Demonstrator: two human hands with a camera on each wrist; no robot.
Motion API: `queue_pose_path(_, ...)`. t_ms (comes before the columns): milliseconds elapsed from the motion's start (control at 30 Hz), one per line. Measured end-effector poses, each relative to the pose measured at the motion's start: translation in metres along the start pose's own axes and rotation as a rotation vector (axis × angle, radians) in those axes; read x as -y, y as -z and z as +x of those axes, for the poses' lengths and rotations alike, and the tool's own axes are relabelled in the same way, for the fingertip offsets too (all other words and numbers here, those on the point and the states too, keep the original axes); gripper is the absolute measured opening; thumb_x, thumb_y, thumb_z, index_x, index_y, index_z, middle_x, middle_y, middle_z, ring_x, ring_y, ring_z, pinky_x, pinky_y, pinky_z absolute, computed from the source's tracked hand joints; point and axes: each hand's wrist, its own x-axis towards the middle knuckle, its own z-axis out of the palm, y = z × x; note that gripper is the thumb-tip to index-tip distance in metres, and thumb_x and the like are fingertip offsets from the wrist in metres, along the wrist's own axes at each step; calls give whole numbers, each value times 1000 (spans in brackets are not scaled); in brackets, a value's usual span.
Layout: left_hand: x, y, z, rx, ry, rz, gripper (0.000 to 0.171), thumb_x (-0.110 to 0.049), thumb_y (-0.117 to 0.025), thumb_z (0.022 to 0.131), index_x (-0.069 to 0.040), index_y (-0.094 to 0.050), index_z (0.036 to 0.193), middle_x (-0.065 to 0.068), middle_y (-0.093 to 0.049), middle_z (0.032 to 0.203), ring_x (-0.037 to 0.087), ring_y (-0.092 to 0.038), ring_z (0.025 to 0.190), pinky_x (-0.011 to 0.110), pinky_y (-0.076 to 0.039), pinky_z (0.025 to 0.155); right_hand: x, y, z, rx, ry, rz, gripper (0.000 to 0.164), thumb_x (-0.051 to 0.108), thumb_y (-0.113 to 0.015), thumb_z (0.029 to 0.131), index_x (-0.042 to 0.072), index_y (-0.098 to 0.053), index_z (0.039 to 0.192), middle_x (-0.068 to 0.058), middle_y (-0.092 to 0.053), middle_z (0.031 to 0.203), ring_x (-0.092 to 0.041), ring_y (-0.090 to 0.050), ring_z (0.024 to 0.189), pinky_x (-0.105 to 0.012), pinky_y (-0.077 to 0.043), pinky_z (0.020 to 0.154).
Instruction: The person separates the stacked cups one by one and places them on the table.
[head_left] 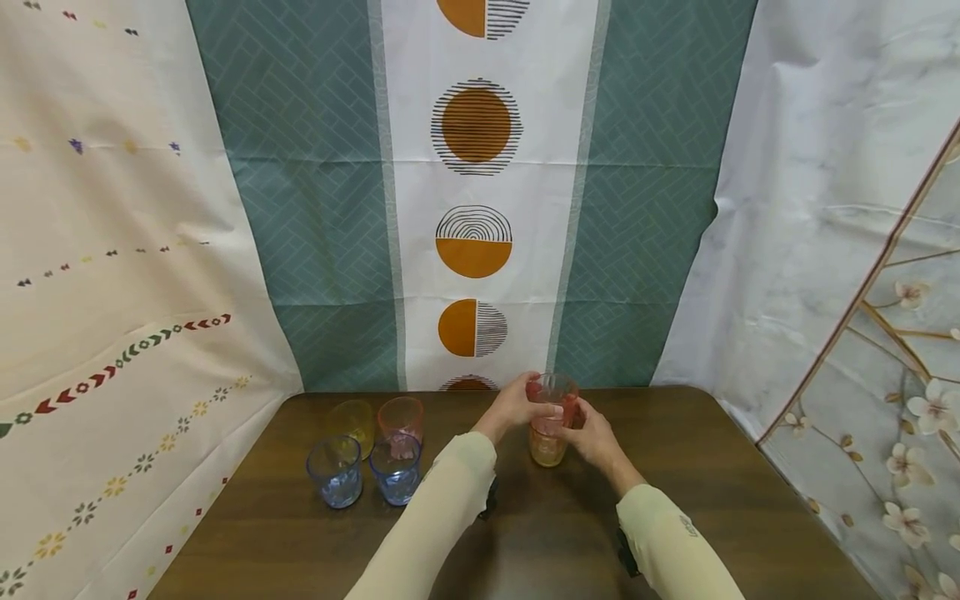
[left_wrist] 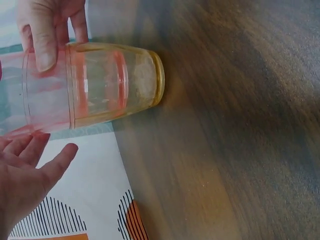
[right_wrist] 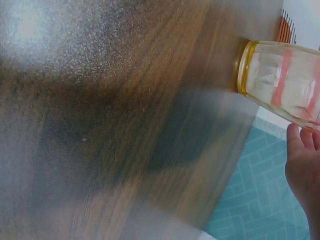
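Observation:
In the head view, a nested stack of clear tumblers stands upright toward the table's back right. A yellow glass (head_left: 548, 452) forms the bottom; a pink glass (left_wrist: 50, 100) sits inside it, with another pink glass (head_left: 553, 385) nested on top. My left hand (head_left: 519, 406) holds the upper pink glass from the left, thumb across the front. From the right, my right hand (head_left: 597, 435) grips the lower pink glass just above the yellow rim. The right wrist view shows the yellow glass (right_wrist: 262, 75) and right fingers (right_wrist: 296, 137) by its rim; the fingers behind are partly hidden.
On the left of the brown wooden table (head_left: 300, 550) stand a yellow glass (head_left: 352, 419), a pink glass (head_left: 401, 414) and two blue glasses, one blue glass (head_left: 335, 475) left of the other blue glass (head_left: 396, 471). Patterned curtains (head_left: 322, 250) hang behind the table.

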Motion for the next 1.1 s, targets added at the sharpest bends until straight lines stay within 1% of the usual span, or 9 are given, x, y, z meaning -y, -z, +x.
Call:
queue_pose_path(100,-2,1,1,-11,11,6,83,-35,-82,82,-6,-40,148,16,-56,137,32,-56,122,46,-47,102,-1,1,1,2,-4,17,72,17,-80,86,0,-43,145,-23,-56,136,-38,-54,124,-52,-44,103)
queue_pose_path(233,-3,3,0,-35,21,-11,84,-39,-82,82,-5,-41,147,15,-57,134,31,-57,118,47,-47,101,-1,-1,-1,8,8,28,74,14,-80,85,-1,-41,146,-24,-55,137,-39,-53,125,-53,-44,102)
queue_pose_path(367,-4,1,1,-27,19,-34,84,-36,-82,82,-4,-39,147,16,-57,133,31,-57,117,47,-47,101,-3,-1,-1,19,3,32,76,13,-80,85,0,-39,147,-23,-54,139,-40,-51,128,-52,-45,102)
queue_pose_path(467,-5,1,0,-22,20,-70,84,-35,-82,83,-5,-38,148,15,-55,136,31,-56,119,47,-47,102,-3,0,-1,28,-7,40,77,13,-80,84,0,-38,148,-24,-52,140,-40,-50,129,-52,-45,102)
queue_pose_path(600,-12,6,-2,-44,5,-135,83,-36,-79,85,-8,-36,149,13,-51,142,32,-51,127,49,-44,105,-5,2,0,35,-9,40,79,12,-80,84,-2,-37,148,-26,-51,141,-42,-48,130,-54,-43,103)
queue_pose_path(700,-21,15,-4,-65,-15,-163,83,-37,-79,85,-9,-35,150,12,-49,145,32,-46,133,49,-41,107,-5,3,-1,43,-10,33,79,14,-81,84,-2,-36,148,-26,-50,142,-43,-47,131,-55,-41,104)
queue_pose_path(833,-31,30,-7,-59,-47,-192,83,-36,-78,86,-9,-34,151,13,-48,146,32,-43,135,47,-41,107,-5,3,-2,50,-8,50,81,13,-81,84,-3,-35,149,-26,-47,145,-44,-45,132,-56,-39,106)
queue_pose_path(967,-36,51,-13,-42,-88,-236,84,-33,-77,87,-7,-31,152,14,-46,147,31,-44,134,46,-45,104,-6,2,-1,55,-5,75,83,10,-82,82,-4,-35,149,-27,-45,147,-44,-43,134,-55,-36,108)
queue_pose_path(1100,-37,75,-22,-58,-122,-237,84,-32,-77,87,-7,-31,153,14,-46,146,28,-46,132,43,-44,104,-6,0,0,56,7,75,82,7,-81,82,-6,-35,148,-28,-45,146,-44,-43,134,-55,-36,109)
